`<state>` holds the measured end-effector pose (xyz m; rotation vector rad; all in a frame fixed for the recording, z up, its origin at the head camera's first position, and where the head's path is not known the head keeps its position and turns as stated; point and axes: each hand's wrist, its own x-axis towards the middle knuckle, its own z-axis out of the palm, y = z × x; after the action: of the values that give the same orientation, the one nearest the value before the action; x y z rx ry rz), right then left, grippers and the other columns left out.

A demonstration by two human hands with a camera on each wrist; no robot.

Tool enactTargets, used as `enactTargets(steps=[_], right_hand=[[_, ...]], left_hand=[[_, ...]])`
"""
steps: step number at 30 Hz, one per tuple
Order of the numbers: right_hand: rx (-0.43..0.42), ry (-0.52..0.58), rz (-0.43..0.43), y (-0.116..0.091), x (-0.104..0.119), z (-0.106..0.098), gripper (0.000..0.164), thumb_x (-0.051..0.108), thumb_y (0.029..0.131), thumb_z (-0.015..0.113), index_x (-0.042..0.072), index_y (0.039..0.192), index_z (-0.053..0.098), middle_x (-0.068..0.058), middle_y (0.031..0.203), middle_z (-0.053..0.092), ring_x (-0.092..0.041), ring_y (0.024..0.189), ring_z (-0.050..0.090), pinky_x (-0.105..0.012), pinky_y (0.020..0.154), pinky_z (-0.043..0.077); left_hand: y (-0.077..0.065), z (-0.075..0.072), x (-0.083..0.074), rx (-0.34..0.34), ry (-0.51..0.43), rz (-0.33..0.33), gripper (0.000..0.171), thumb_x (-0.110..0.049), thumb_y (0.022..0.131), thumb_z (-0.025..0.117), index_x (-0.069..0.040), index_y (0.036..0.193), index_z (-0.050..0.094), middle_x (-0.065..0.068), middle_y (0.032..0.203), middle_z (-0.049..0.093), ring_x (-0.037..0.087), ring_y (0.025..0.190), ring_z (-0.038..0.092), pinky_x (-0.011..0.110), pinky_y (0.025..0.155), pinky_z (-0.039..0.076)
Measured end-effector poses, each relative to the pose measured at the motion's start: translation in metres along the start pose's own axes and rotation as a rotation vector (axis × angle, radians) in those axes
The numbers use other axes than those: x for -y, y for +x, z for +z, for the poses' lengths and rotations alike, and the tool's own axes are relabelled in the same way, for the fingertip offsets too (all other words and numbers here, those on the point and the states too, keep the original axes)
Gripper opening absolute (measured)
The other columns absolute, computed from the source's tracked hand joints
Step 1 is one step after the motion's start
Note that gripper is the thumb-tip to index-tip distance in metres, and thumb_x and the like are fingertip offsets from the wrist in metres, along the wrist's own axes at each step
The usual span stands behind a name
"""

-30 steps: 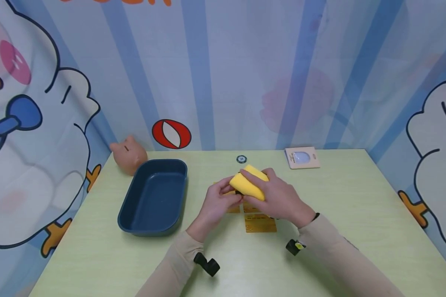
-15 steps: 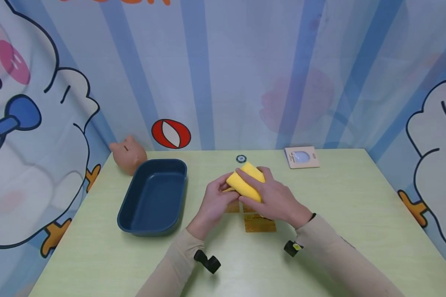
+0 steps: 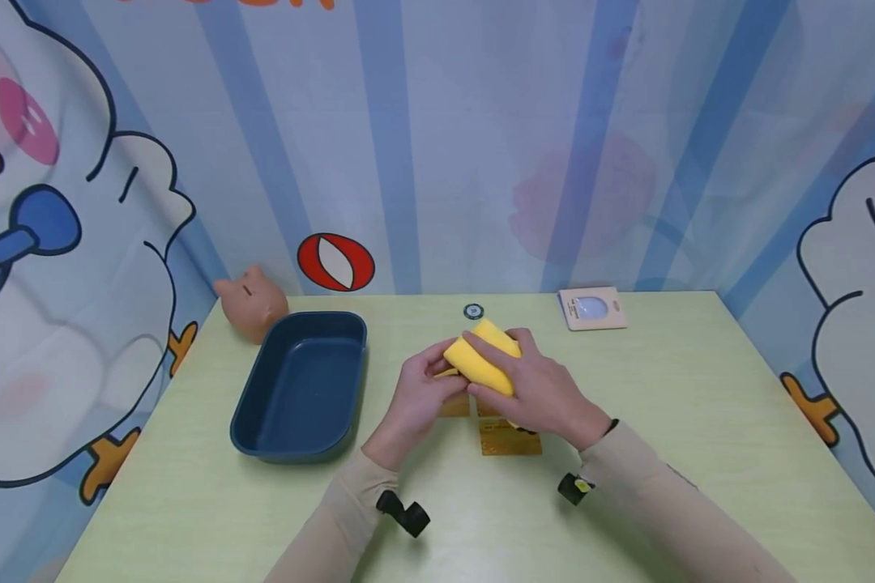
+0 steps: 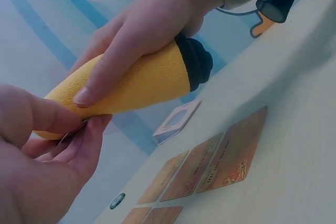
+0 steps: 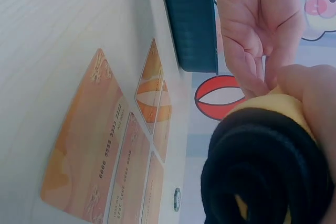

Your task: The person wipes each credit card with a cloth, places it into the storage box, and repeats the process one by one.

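Note:
My right hand (image 3: 547, 389) grips a rolled yellow cloth (image 3: 481, 360) with a black inner side. Its black coiled end (image 5: 262, 171) faces the right wrist camera. My left hand (image 3: 419, 401) meets the cloth's left end, above the table. Between its thumb and fingers it pinches a thin flat card (image 4: 73, 132); only an edge shows, and the cloth and fingers hide the rest. Beneath the hands several gold cards lie flat in rows, the nearest gold card (image 3: 510, 438) mostly uncovered in the head view.
A dark blue tray (image 3: 299, 449) stands on the table to the left. Behind it sits a pink piggy bank (image 3: 253, 306). A round chip (image 3: 473, 312) and a flat pale pink box (image 3: 593, 309) lie near the back edge. A printed curtain (image 3: 467, 146) hangs behind.
Over the first half second, the cloth and right hand shifted slightly left, covering more of the left fingertips. Since then both hands have stayed almost in place.

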<state>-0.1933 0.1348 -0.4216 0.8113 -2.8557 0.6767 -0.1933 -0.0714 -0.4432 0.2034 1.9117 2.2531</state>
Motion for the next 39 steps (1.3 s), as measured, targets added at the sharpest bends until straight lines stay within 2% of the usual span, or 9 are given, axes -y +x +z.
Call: enactTargets(steps=[5, 10, 20, 27, 32, 35, 39], right_hand=[[0.002, -0.005, 0.020, 0.001, -0.001, -0.002, 0.071, 0.058, 0.101, 0.062, 0.042, 0.164, 0.034, -0.026, 0.143, 0.043, -0.015, 0.063, 0.055, -0.030, 0.055, 0.047], [0.008, 0.001, 0.049, 0.002, -0.001, -0.005, 0.072, 0.059, 0.099, 0.064, 0.043, 0.163, 0.035, -0.025, 0.139, 0.045, -0.014, 0.059, 0.054, -0.030, 0.054, 0.047], [0.029, 0.041, 0.071, 0.002, -0.004, -0.010, 0.075, 0.057, 0.097, 0.068, 0.041, 0.163, 0.037, -0.016, 0.110, 0.055, -0.017, 0.066, 0.052, -0.031, 0.054, 0.047], [0.030, 0.086, 0.075, 0.000, -0.007, -0.014, 0.072, 0.052, 0.099, 0.068, 0.039, 0.163, 0.038, -0.013, 0.107, 0.055, -0.019, 0.071, 0.053, -0.032, 0.055, 0.048], [0.019, 0.077, 0.067, -0.001, -0.011, -0.016, 0.071, 0.050, 0.099, 0.068, 0.039, 0.163, 0.039, -0.012, 0.106, 0.055, -0.019, 0.072, 0.052, -0.031, 0.056, 0.048], [0.011, 0.065, 0.073, -0.002, -0.015, -0.017, 0.072, 0.048, 0.099, 0.070, 0.039, 0.163, 0.039, -0.011, 0.104, 0.055, -0.019, 0.073, 0.052, -0.031, 0.057, 0.047], [-0.007, 0.061, 0.081, -0.004, -0.018, -0.019, 0.071, 0.046, 0.099, 0.071, 0.037, 0.162, 0.040, -0.011, 0.102, 0.054, -0.019, 0.072, 0.051, -0.032, 0.057, 0.047]], left_hand=[[-0.001, -0.003, -0.002, -0.011, -0.018, -0.015, 0.062, 0.009, 0.096, 0.064, -0.007, 0.154, 0.051, 0.019, 0.141, 0.065, 0.026, 0.113, 0.072, 0.035, 0.094, 0.061], [0.000, -0.005, -0.005, -0.024, -0.030, -0.026, 0.063, 0.012, 0.095, 0.064, -0.008, 0.154, 0.052, 0.023, 0.132, 0.066, 0.022, 0.100, 0.074, 0.037, 0.094, 0.061], [-0.005, -0.009, -0.011, -0.040, -0.021, -0.046, 0.061, 0.011, 0.096, 0.063, -0.010, 0.152, 0.053, 0.021, 0.133, 0.064, 0.025, 0.104, 0.075, 0.043, 0.099, 0.058], [-0.010, -0.011, -0.015, -0.058, -0.030, -0.028, 0.061, 0.012, 0.096, 0.063, -0.010, 0.152, 0.054, 0.023, 0.132, 0.066, 0.023, 0.098, 0.075, 0.034, 0.090, 0.062], [-0.013, -0.013, -0.020, -0.063, -0.003, -0.007, 0.062, 0.011, 0.096, 0.063, -0.011, 0.152, 0.054, 0.023, 0.132, 0.067, 0.022, 0.096, 0.076, 0.032, 0.088, 0.062], [-0.014, -0.015, -0.023, -0.072, 0.011, -0.006, 0.061, 0.010, 0.096, 0.064, -0.013, 0.152, 0.055, 0.021, 0.132, 0.067, 0.027, 0.099, 0.076, 0.031, 0.089, 0.062], [-0.014, -0.018, -0.026, -0.077, 0.009, -0.016, 0.060, 0.010, 0.097, 0.063, -0.012, 0.152, 0.055, 0.023, 0.133, 0.066, 0.038, 0.107, 0.074, 0.030, 0.089, 0.062]])
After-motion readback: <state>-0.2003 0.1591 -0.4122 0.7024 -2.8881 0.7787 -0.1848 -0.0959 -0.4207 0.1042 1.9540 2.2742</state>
